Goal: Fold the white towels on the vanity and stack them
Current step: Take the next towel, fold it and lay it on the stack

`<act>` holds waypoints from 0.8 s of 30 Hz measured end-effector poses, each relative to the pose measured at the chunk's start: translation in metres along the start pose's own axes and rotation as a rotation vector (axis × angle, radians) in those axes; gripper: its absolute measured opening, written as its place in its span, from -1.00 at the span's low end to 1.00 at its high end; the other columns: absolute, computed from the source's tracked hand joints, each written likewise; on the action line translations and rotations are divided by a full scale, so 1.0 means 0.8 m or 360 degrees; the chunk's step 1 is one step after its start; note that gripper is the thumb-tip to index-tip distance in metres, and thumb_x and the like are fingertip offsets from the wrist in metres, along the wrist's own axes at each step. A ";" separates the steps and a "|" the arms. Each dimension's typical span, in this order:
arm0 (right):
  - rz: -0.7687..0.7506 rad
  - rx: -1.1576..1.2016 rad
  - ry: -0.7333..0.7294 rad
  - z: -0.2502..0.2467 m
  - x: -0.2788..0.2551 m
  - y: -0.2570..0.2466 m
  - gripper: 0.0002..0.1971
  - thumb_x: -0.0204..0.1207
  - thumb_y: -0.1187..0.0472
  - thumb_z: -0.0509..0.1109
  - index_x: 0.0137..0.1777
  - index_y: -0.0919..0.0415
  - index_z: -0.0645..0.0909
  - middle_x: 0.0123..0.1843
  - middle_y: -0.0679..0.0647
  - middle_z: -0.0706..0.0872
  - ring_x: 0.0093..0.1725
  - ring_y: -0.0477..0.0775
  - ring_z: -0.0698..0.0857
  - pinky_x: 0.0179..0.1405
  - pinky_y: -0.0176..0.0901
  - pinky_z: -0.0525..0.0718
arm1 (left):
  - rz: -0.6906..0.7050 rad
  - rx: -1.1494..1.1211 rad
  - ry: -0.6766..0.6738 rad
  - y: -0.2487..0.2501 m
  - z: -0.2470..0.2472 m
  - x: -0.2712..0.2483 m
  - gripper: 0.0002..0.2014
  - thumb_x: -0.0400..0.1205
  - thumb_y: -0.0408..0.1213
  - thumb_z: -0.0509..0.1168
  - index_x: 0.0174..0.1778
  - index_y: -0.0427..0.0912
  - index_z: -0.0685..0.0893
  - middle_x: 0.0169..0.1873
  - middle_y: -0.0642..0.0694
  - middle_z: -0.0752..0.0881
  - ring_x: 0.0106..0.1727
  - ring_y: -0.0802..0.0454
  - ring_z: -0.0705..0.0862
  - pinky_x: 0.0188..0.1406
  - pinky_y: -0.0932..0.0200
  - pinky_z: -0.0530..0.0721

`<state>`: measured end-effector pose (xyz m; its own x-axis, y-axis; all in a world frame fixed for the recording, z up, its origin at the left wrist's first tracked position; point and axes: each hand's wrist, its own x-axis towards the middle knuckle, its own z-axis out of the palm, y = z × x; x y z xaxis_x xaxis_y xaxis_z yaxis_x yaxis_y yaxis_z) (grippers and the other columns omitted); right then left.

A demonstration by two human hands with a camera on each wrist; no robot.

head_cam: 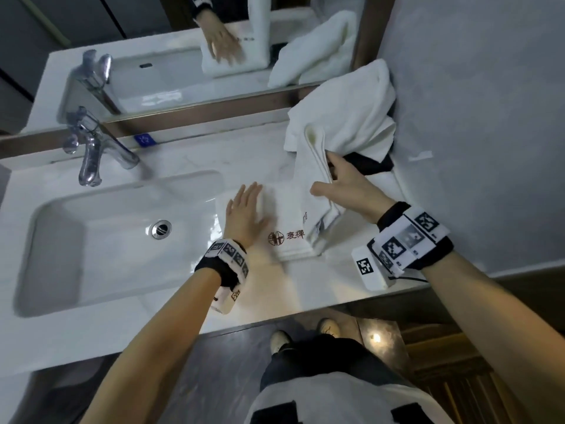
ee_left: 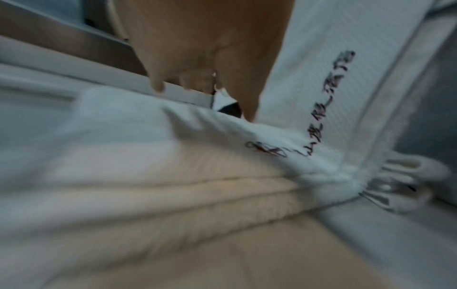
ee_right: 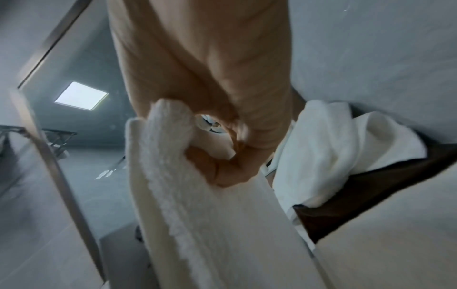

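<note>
Behind the lifted towel (head_cam: 318,179), crumpled towels (head_cam: 345,117) cover a dark tray (head_cam: 371,165).

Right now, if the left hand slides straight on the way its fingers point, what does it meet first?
Probably the marble backsplash under the mirror; past the towel edge the left hand has only bare counter ahead, though depth is unclear.

A chrome faucet (head_cam: 97,148) stands behind the white sink (head_cam: 91,240) — mirror (head_cam: 153,41) above, dark tray (head_cam: 371,162) far right.
</note>
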<state>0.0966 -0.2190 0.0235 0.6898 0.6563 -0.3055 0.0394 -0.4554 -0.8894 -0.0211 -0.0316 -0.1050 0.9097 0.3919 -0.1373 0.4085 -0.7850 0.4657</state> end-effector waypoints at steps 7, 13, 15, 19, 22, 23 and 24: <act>0.0026 -0.0277 -0.0064 0.076 0.017 -0.026 -0.19 0.39 0.16 0.40 0.62 0.10 0.09 0.33 0.13 0.58 0.26 0.16 0.60 0.28 0.00 0.56 | -0.1130 -0.1163 -0.0425 -0.073 -0.021 -0.040 -0.38 0.71 0.05 0.08 0.54 -0.36 0.24 0.43 -0.29 0.44 0.44 -0.24 0.47 0.40 -0.08 0.49; 0.0029 -0.0586 -0.0200 0.150 0.033 -0.031 -0.08 0.42 0.10 0.40 0.66 0.15 -0.09 0.47 0.19 0.48 0.37 0.24 0.53 0.32 0.02 0.52 | -0.1094 -0.1670 -0.0269 -0.078 -0.019 -0.054 -0.82 0.72 -0.25 0.17 0.10 -0.28 0.54 -0.20 -0.10 0.66 -0.20 0.05 0.65 -0.30 0.24 0.63; 0.0011 -0.0711 -0.0199 0.176 0.039 -0.025 -0.11 0.44 0.10 0.40 0.64 0.22 -0.07 0.46 0.24 0.48 0.36 0.28 0.53 0.25 -0.01 0.52 | -0.1094 -0.1787 -0.0235 -0.080 -0.023 -0.059 -0.85 0.73 -0.30 0.14 0.10 -0.27 0.56 -0.20 -0.08 0.66 -0.21 0.07 0.63 -0.34 0.25 0.65; 0.0024 -0.0821 -0.0216 0.224 0.049 -0.008 -0.12 0.46 0.13 0.41 0.64 0.18 -0.09 0.44 0.30 0.46 0.33 0.34 0.54 0.17 -0.05 0.50 | -0.1132 -0.1977 -0.0203 -0.078 -0.035 -0.066 -0.67 0.78 -0.17 0.00 -0.04 -0.26 0.62 -0.19 -0.13 0.69 -0.17 0.00 0.66 -0.22 0.18 0.68; 0.0098 -0.0846 -0.0233 0.246 0.055 0.004 -0.07 0.49 0.16 0.41 0.66 0.17 -0.19 0.54 0.30 0.35 0.44 0.32 0.47 0.31 -0.02 0.48 | -0.1213 -0.2055 -0.0199 -0.079 -0.041 -0.067 -0.46 0.75 0.07 -0.12 -0.01 -0.26 0.64 -0.15 -0.15 0.73 -0.09 -0.07 0.69 -0.16 0.11 0.68; 0.0116 -0.0848 -0.0236 0.249 0.056 0.006 -0.07 0.50 0.16 0.40 0.66 0.19 -0.21 0.58 0.30 0.30 0.48 0.31 0.42 0.38 -0.02 0.44 | -0.1226 -0.2069 -0.0208 -0.078 -0.043 -0.067 -0.41 0.74 0.11 -0.14 0.05 -0.28 0.63 -0.11 -0.17 0.73 -0.07 -0.08 0.69 -0.15 0.10 0.68; 0.0134 -0.0826 -0.0246 0.252 0.057 0.008 -0.07 0.52 0.15 0.39 0.66 0.20 -0.22 0.61 0.30 0.25 0.53 0.29 0.36 0.44 -0.01 0.39 | -0.1230 -0.2081 -0.0211 -0.077 -0.044 -0.066 -0.38 0.73 0.14 -0.15 0.10 -0.30 0.62 -0.07 -0.19 0.72 -0.06 -0.10 0.69 -0.13 0.08 0.68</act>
<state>-0.0171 -0.0708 -0.0648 0.5932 0.6676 -0.4499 0.3670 -0.7217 -0.5870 -0.0970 0.0127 -0.0957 0.5398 0.3941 -0.7438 0.4863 0.5753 0.6577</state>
